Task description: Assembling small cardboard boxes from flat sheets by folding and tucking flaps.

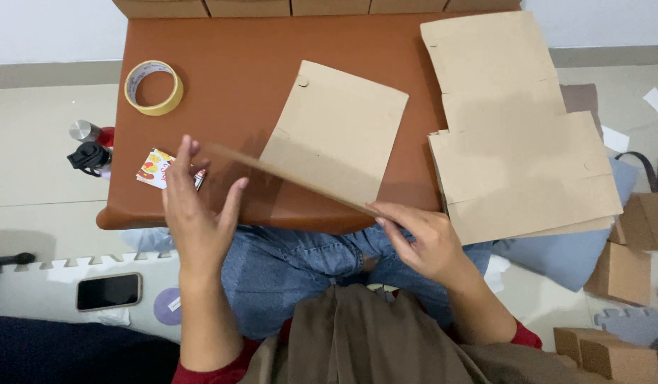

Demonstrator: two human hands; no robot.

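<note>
- Flat cardboard box blank [336, 135], tan, centre frame, tilted on the brown counter [236, 64].
- Stack of flat box blanks [517, 135], tan, upper right.
- Small colourful packet [155, 168], left, white, red and yellow.
- Dark phone screen [108, 291], lower left, on the floor.
- Folded cardboard boxes [628, 274], right edge.
</note>
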